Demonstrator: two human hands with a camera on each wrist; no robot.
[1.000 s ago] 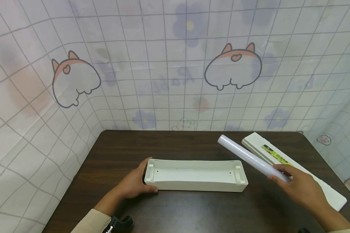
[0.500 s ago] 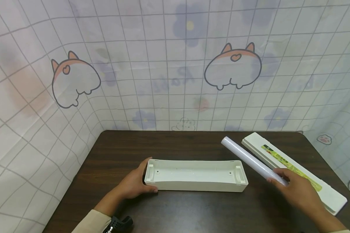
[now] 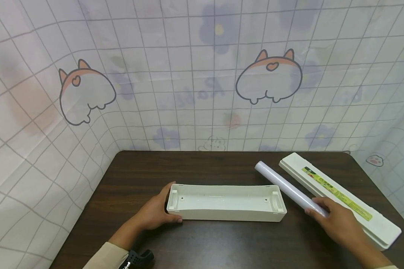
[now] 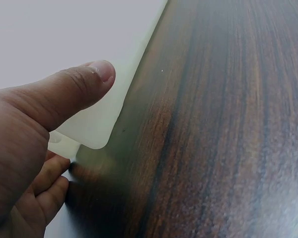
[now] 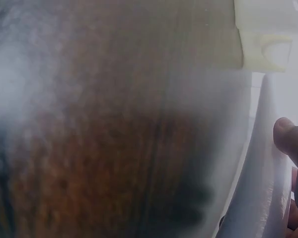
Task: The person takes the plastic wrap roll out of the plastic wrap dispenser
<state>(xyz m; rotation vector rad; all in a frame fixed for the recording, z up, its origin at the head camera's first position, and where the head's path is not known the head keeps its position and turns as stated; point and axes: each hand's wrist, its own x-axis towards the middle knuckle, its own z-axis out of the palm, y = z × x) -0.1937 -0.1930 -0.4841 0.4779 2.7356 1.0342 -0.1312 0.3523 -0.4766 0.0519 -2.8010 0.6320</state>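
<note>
A long white open-topped box [image 3: 226, 215] sits on the dark wooden table with its hollow inside showing, a raised holder at each end. My left hand [image 3: 156, 210] grips its left end, the thumb along the front wall; the left wrist view shows this thumb [image 4: 74, 91] lying on the white plastic. To the right, a shiny white plastic wrap roll [image 3: 286, 186] slants up and left from my right hand [image 3: 338, 220], which holds its near end between thumb and fingers. In the right wrist view the roll [image 5: 256, 183] runs towards the box's end [image 5: 263, 52].
A long white lid [image 3: 385, 229] with a yellow-green label lies slantwise on the table's right side, behind and beside my right hand. The table [image 3: 202, 168] ends at a back edge against a gridded cloth [image 3: 175, 112] with cartoon prints.
My right hand has shifted slightly left with the roll, whose far end has dropped lower. More of the lid's label shows. The left hand and the box have stayed put.
</note>
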